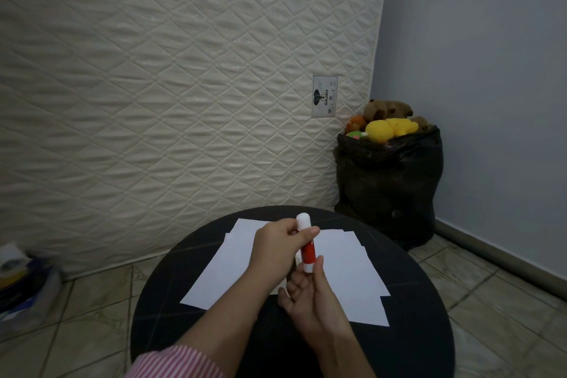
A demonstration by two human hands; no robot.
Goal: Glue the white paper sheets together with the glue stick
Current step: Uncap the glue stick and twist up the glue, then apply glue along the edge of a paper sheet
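A red glue stick (pixel 307 252) with a white cap and a white base is held upright above the paper. My left hand (pixel 280 242) grips its upper part just below the cap. My right hand (pixel 306 294) pinches the white base from below. White paper sheets (pixel 346 273) lie overlapping on the round black table (pixel 423 316), partly hidden by both hands.
A quilted cream mattress (pixel 171 86) leans against the wall behind the table. A black bag (pixel 389 184) of plush toys stands at the right corner. A pile of things in plastic (pixel 24 279) lies on the tiled floor at the left.
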